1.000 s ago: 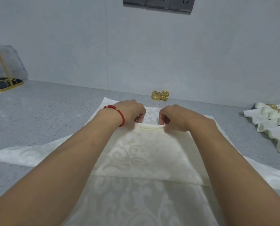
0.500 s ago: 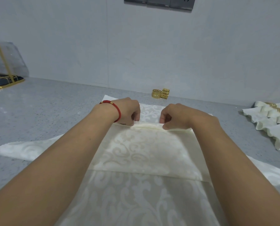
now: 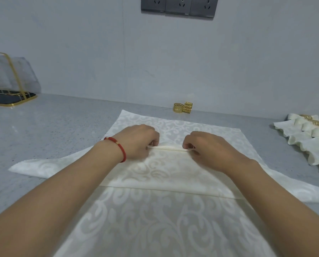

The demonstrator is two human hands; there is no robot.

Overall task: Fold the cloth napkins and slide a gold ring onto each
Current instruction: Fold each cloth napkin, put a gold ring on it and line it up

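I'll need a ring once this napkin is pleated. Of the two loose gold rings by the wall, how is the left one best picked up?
Pinch the left gold ring across its band from above, thumb on the near wall, finger on the far wall. It stands with its opening facing up, so both walls are exposed. Come from its left-front: the right gold ring appears to touch its right side, and the wall stands close behind.

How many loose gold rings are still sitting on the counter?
2: one gold ring and a second gold ring touching it on its right, by the wall behind the napkin. Others already sit on the finished napkins at right.
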